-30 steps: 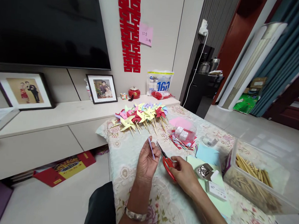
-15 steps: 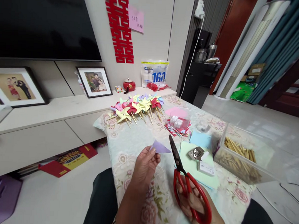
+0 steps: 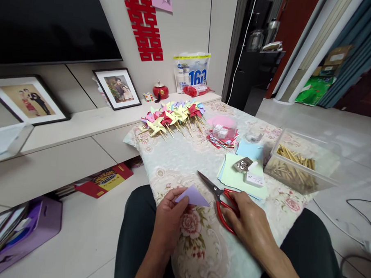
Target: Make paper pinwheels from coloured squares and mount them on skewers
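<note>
A folded purple paper triangle [image 3: 194, 196] is pinched between the thumb and fingers of my left hand [image 3: 172, 208], just above the flowered tablecloth. My right hand [image 3: 249, 217] has its fingers around the red handles of the scissors [image 3: 215, 190]. The scissors lie low over the cloth, blades closed and pointing to the far left. Their tip is close to the paper but apart from it. Beyond them, a stack of pale green and blue paper [image 3: 233, 167] carries an opened small box of metal pins [image 3: 243, 164] and a white box [image 3: 254, 179].
Finished paper pinwheels [image 3: 174, 118] on sticks are heaped at the far end. A clear bin [image 3: 306, 177] of short wooden sticks stands at the right. Near the back are a clear round tub [image 3: 224, 128] and red paper pieces [image 3: 220, 141]. Cables [image 3: 353, 240] lie on the floor.
My right hand has turned over and lowered the scissors from upright in the air to near the cloth. My left hand has drawn the purple paper nearer to me. The view has shifted.
</note>
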The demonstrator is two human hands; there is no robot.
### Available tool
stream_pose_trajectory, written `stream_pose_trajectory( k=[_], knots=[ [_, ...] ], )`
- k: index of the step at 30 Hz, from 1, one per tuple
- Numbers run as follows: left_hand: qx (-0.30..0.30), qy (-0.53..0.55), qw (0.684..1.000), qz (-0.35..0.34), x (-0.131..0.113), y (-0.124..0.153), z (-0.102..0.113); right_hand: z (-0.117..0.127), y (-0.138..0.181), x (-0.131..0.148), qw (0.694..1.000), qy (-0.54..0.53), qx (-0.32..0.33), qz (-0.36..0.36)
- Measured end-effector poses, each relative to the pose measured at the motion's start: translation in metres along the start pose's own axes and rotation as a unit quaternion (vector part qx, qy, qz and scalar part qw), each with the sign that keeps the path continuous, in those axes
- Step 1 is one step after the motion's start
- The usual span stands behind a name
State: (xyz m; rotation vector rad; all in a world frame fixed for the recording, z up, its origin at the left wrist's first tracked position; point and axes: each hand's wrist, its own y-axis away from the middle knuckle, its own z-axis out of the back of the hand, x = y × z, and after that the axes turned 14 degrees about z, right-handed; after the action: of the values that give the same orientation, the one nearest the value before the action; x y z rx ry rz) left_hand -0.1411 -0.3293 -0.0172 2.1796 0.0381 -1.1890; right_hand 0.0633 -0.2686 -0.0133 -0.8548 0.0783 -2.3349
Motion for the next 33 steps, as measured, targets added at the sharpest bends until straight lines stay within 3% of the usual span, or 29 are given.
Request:
stream_pose_trajectory(
  k=[5, 9, 13, 16, 21, 26, 33],
  knots=[
    [-0.011, -0.075, 0.997, -0.020, 0.011, 0.011, 0.001, -0.011, -0.005, -0.002, 0.995, 0.063, 0.008, 0.083],
    [0.001, -0.112, 0.992, -0.052, 0.015, 0.015, -0.001, -0.001, -0.001, 0.005, 0.991, -0.067, -0.056, 0.103],
    [0.015, -0.114, 0.993, -0.039, 0.019, 0.017, -0.006, 0.000, 0.000, 0.021, 0.961, -0.272, -0.042, 0.013],
    [0.010, -0.125, 0.992, -0.019, 0.020, 0.020, -0.006, -0.010, -0.002, 0.025, 0.939, -0.334, -0.053, -0.061],
    [0.024, -0.115, 0.993, 0.026, 0.015, 0.023, -0.002, -0.023, -0.004, 0.019, 0.930, -0.354, -0.059, -0.083],
    [0.072, -0.097, 0.989, 0.082, 0.009, 0.017, -0.001, -0.022, -0.004, 0.018, 0.942, -0.328, -0.047, -0.061],
    [0.109, -0.182, 0.976, 0.049, 0.006, 0.014, -0.002, -0.014, -0.007, 0.020, 0.958, -0.285, 0.003, -0.033]
  ],
)
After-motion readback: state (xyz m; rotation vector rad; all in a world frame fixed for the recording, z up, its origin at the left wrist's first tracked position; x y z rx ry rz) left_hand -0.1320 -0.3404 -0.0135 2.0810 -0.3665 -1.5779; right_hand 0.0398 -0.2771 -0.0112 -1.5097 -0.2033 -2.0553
